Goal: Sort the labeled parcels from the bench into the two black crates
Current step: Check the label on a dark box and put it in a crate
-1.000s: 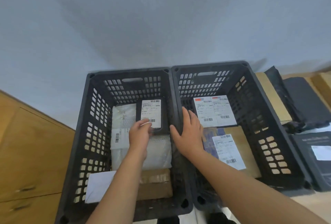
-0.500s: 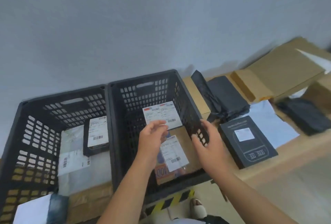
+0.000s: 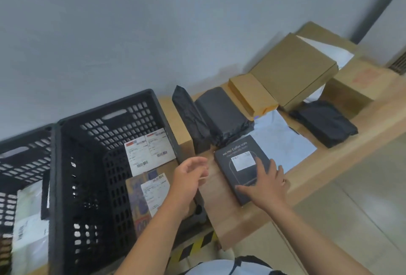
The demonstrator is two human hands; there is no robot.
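Right hand (image 3: 267,183) spread flat on black box (image 3: 239,175); left hand (image 3: 189,176) loose, empty; right crate (image 3: 105,108) holds labeled parcels (image 3: 149,151)

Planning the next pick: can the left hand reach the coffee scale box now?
Probably yes: the left hand hovers open beside the coffee scale box, only bare bench between them; the right hand rests on it.

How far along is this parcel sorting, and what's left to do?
Done: labeled parcels lie in the left crate and the right crate. In hand: the right hand rests on the coffee scale box on the bench, the left hand open beside it. Left: black bags, brown boxes and a pale mailer wait there.
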